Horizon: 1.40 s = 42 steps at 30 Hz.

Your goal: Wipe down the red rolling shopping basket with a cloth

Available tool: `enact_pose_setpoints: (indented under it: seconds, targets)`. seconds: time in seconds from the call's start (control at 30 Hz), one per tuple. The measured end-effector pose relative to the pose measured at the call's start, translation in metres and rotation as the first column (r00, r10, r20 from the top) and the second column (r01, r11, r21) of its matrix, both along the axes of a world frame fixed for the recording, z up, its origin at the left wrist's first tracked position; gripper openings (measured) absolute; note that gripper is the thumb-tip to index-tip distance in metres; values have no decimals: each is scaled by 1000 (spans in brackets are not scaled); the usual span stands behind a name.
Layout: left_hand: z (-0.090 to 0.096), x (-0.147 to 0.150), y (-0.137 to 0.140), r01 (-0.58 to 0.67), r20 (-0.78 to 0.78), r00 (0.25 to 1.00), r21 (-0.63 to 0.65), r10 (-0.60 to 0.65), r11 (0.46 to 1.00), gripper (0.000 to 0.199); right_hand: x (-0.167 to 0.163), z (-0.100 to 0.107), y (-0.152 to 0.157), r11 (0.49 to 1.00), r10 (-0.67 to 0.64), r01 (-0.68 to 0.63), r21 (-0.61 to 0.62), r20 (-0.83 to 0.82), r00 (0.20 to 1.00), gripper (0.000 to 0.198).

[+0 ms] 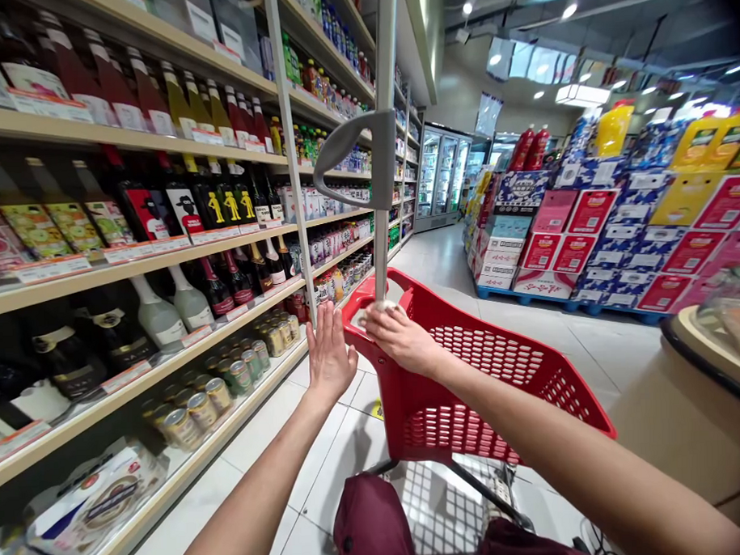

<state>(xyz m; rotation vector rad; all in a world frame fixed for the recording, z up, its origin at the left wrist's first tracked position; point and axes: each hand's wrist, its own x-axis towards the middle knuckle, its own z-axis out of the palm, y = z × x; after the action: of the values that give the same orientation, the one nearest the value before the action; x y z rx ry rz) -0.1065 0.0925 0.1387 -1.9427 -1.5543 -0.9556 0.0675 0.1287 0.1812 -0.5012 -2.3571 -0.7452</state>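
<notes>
A red plastic shopping cart (493, 338) with a perforated basket stands in front of me. From its near left corner rises a metal pole (387, 58) with a grey looped handle (383, 160). My right hand (402, 335) rests at the pole's foot, its fingers pressed over a small crumpled white cloth (381, 307); whether it is cloth or tissue is hard to see. Just left of the cart's corner, my left hand (331, 356) is raised with straight fingers and holds nothing. Its back faces me.
Shelves (235, 231) of bottles and cans line the left side. Stacked drink cartons (592, 229) stand on blue pallets to the right. A rounded counter (690, 404) is close by at the right. Glass-door fridges (442, 174) stand at the back, beyond the tiled floor (327, 449).
</notes>
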Motion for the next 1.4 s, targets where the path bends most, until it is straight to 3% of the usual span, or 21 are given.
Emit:
enact_pose_setpoints:
  seconds: [0.07, 0.23, 0.3, 0.4, 0.47, 0.6, 0.67, 0.73, 0.9, 0.97, 1.03, 1.17, 1.23, 1.4]
  targets:
    - [4, 1, 0, 6, -3, 1000, 21, -6, 1000, 78, -1, 3, 1, 1000, 18, -18, -2, -5, 1000, 41]
    - [19, 6, 3, 7, 27, 1000, 68, -9, 998, 79, -9, 58, 16, 989, -56, 90, 120, -256, 965, 43]
    - [18, 5, 2, 13, 29, 999, 66, -15, 998, 78, -8, 47, 14, 984, -68, 101, 150, -206, 976, 41]
    - [12, 3, -1, 26, 13, 1000, 62, -27, 998, 77, -2, 6, 4, 988, -38, 36, 153, 9, 999, 38]
    - [11, 3, -1, 36, 8, 999, 66, -36, 997, 77, 0, -1, 2, 990, -31, 22, 141, 63, 998, 39]
    - [16, 6, 1, 50, 23, 998, 73, -51, 996, 79, -3, 47, 14, 983, -92, 119, 141, -180, 979, 45]
    - [12, 6, 1, 56, 26, 998, 63, -57, 996, 79, -5, 57, 18, 982, -94, 130, 139, -238, 967, 44]
    - [0, 3, -2, 59, 20, 998, 34, -60, 998, 78, -7, 31, 14, 988, -83, 105, 115, -180, 980, 42]
    - [-43, 3, -22, 49, -21, 998, -98, -51, 994, 74, -8, -130, -27, 988, -135, 128, -86, -78, 988, 33]
    - [-54, 7, -28, 63, -44, 997, -130, -69, 990, 72, -8, -173, -41, 986, -101, 92, -137, -58, 993, 28]
    - [-59, 11, -31, 79, -56, 995, -149, -88, 986, 71, -9, -184, -48, 985, -75, 63, -158, -72, 995, 28]
    - [-59, 18, -31, 91, -37, 995, -145, -97, 985, 69, -6, -155, -43, 984, -140, 109, -141, -231, 963, 31]
    - [-61, 22, -32, 103, -40, 993, -140, -110, 985, 69, 0, -152, -40, 981, -166, 132, -142, -255, 953, 30]
    - [-78, 36, -37, 168, -78, 980, -176, -184, 970, 69, 23, -187, -53, 979, -117, 82, -188, -182, 976, 28]
